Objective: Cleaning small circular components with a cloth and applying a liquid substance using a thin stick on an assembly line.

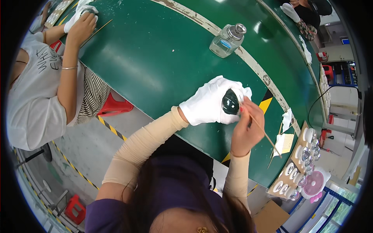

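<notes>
Both hands are holding things above the green bench point(147, 66): the white-gloved left hand point(206, 103) is cupping a dark, shiny round piece point(230, 103), its glossy face pointing up, while the bare right hand point(248, 130) is pinching a thin stick point(271, 142), its long axis slanting from beside that piece toward the lower right.

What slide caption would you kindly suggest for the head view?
Gloved left hand holding a glossy round piece, bare right hand gripping a stick, over a green table.

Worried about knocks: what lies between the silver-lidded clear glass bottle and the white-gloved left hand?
Bare green tabletop separates the bottle from the left hand, in the head view.
</notes>
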The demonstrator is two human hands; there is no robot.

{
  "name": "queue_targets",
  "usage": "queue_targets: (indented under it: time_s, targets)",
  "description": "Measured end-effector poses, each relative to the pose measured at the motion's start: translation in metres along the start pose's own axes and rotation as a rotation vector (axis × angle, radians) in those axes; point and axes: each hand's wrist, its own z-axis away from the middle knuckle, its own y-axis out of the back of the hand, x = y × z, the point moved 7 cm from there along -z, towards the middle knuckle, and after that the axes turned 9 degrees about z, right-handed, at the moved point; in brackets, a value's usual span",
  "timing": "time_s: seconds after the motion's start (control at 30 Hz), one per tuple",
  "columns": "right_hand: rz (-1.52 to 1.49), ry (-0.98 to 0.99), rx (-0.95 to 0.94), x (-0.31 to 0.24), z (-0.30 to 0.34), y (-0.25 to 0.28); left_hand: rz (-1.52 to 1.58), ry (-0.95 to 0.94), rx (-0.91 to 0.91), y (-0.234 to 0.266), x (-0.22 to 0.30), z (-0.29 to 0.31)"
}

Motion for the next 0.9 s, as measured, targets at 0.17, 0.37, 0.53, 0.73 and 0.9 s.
queue_targets:
  time_s: [0.17,0.37,0.53,0.73,0.9]
  targets:
    - [0.059,0.085,-0.028,-0.009,-0.002,-0.009,0.033,0.022,0.063,0.001,-0.005,0.002]
    - [0.057,0.038,-0.007,-0.006,-0.002,0.000,0.015,0.056,0.002,0.001,-0.001,0.000]
    - [0.041,0.011,-0.049,-0.006,0.002,0.000,0.000,0.036,0.051,0.002,-0.005,0.003]
    - [0.030,-0.037,-0.062,-0.006,0.000,0.002,0.040,0.073,-0.027,-0.004,-0.005,0.003]
    - [0.051,-0.004,-0.049,-0.007,0.008,0.006,-0.003,0.018,0.086,0.003,0.000,0.002]
